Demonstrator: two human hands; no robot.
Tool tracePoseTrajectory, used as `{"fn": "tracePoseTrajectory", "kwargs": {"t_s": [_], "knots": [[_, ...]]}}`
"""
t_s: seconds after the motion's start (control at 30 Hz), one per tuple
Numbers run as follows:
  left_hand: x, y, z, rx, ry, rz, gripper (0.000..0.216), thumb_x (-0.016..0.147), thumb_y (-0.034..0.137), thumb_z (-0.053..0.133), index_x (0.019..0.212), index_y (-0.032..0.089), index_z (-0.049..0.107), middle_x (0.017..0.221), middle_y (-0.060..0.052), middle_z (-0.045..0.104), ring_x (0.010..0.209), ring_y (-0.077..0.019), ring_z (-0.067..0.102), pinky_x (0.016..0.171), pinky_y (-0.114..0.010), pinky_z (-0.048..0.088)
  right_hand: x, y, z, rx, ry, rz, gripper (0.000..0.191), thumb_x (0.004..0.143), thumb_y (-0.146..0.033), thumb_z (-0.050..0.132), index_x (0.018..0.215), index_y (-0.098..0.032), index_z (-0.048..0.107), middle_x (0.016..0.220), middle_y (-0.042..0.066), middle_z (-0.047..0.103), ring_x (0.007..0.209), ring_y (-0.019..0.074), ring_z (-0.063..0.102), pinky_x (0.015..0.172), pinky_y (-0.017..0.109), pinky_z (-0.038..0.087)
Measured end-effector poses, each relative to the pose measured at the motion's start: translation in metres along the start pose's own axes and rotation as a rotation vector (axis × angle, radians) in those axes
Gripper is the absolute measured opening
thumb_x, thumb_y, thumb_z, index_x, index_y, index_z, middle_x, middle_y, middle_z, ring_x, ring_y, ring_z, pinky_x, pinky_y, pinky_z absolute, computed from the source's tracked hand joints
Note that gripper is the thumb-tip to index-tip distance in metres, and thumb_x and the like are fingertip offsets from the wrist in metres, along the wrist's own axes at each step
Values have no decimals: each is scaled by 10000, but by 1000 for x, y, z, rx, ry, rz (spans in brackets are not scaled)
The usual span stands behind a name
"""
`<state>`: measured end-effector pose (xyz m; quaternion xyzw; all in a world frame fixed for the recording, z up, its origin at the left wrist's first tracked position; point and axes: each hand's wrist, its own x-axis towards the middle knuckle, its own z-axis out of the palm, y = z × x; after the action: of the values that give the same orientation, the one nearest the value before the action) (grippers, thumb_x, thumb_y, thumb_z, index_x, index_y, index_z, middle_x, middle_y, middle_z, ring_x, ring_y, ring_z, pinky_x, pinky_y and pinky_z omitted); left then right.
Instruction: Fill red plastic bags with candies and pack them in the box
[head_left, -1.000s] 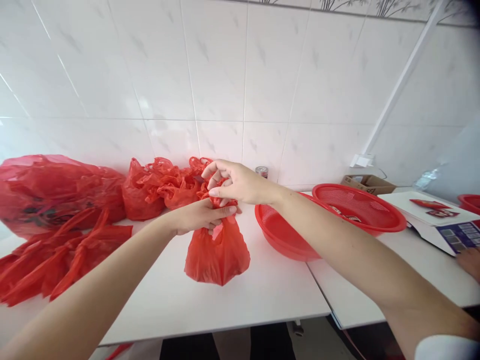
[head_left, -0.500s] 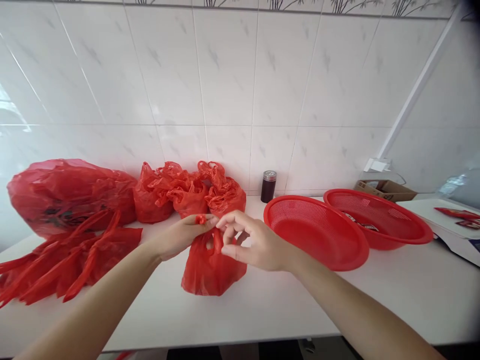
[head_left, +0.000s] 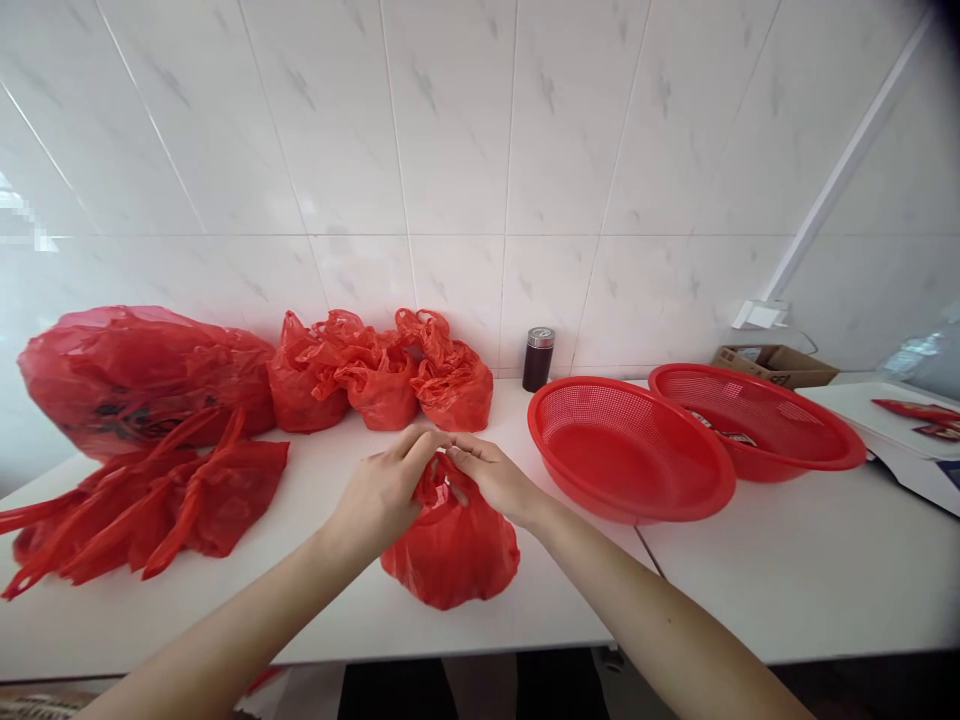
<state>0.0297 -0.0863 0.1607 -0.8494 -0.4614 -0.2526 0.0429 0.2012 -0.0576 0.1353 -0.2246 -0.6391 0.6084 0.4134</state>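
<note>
A filled red plastic bag (head_left: 451, 558) rests on the white table near its front edge. My left hand (head_left: 390, 485) is closed on the bag's gathered top from the left, its thumb and fingers hiding part of the handles. From the right, my right hand (head_left: 491, 480) pinches the top of the same bag, and the fingertips of both hands meet above it. Between the hands, a loop of twisted red plastic and a small opening show. How the handles cross is hidden by my fingers.
Several filled red bags stand along the wall behind, beside a large red bag (head_left: 142, 370). Flat red bags (head_left: 165, 510) lie at left. A dark jar (head_left: 538, 360), two red baskets (head_left: 630, 460) (head_left: 772, 410), a cardboard box (head_left: 776, 366) and a white scale (head_left: 862, 410) stand to the right.
My right hand has turned from spread, curled fingers to a pinch at the bag's top. My left hand has rotated over the handles. The bag sits slightly further right, and the view has tilted down.
</note>
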Motion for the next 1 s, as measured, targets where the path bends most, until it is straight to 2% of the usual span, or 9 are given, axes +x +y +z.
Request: {"fn": "tracePoseTrajectory", "kwargs": {"t_s": [0.1,0.2,0.43,0.6,0.67,0.73,0.8,0.9,1.0], "knots": [[-9,-5,4,-53,-3,-17,255,849,124,400,1055,244,490,1035,-37,635,747,-170,644,618,-263,451,-11,0,-4,125,-69,113,250,872,-442,581,864,-193,602,755,-14,563,641,111,512,705,292,412],[-21,-7,7,-108,-35,-54,172,892,211,431,1046,252,495,1011,-24,654,735,-167,649,675,-284,473,-21,4,-6,81,-45,195,293,835,-447,633,765,-170,567,757,-14,540,706,109,491,717,270,384],[-39,-2,6,-151,-72,-96,150,934,253,387,1015,250,513,921,-12,673,706,-158,633,651,-274,458,-24,3,2,56,9,126,291,789,-410,691,777,-201,490,730,-48,502,667,97,460,648,245,372],[-38,1,3,-197,-86,-150,199,933,259,393,1068,240,539,930,-21,669,735,-164,617,674,-286,463,-21,-6,9,-127,166,-110,130,863,-335,599,882,-217,549,805,-15,580,807,134,569,781,292,439],[-39,2,2,-273,-116,-180,259,952,278,364,1122,243,556,960,-26,664,795,-169,614,727,-299,474,-20,-1,10,-248,242,-178,112,885,-325,553,940,-227,559,827,-5,596,835,146,585,807,308,445],[-45,0,3,-379,-123,-229,315,969,315,337,1166,255,575,1039,-34,660,918,-181,608,825,-319,475,-20,12,5,-337,375,-211,109,886,-319,528,949,-233,550,835,-1,601,836,152,586,813,312,444],[-56,-7,6,-509,-137,-324,351,970,369,333,1142,255,617,1079,-43,661,979,-197,598,870,-335,483,-21,32,-10,-368,514,-173,101,867,-320,520,919,-234,530,811,-3,596,805,157,584,794,308,442],[-82,-26,9,-734,-146,-549,412,939,475,372,1088,222,662,1100,-74,668,956,-224,611,833,-363,538,-26,63,-45,-409,698,-31,91,811,-313,507,839,-227,499,745,-5,570,728,167,563,737,309,431],[-106,-46,6,-909,-13,-755,473,896,551,423,1090,188,655,1157,-105,652,985,-259,620,826,-411,562,-30,84,-68,-426,793,63,93,777,-296,477,832,-220,483,669,-12,528,665,177,528,691,321,416]]}}
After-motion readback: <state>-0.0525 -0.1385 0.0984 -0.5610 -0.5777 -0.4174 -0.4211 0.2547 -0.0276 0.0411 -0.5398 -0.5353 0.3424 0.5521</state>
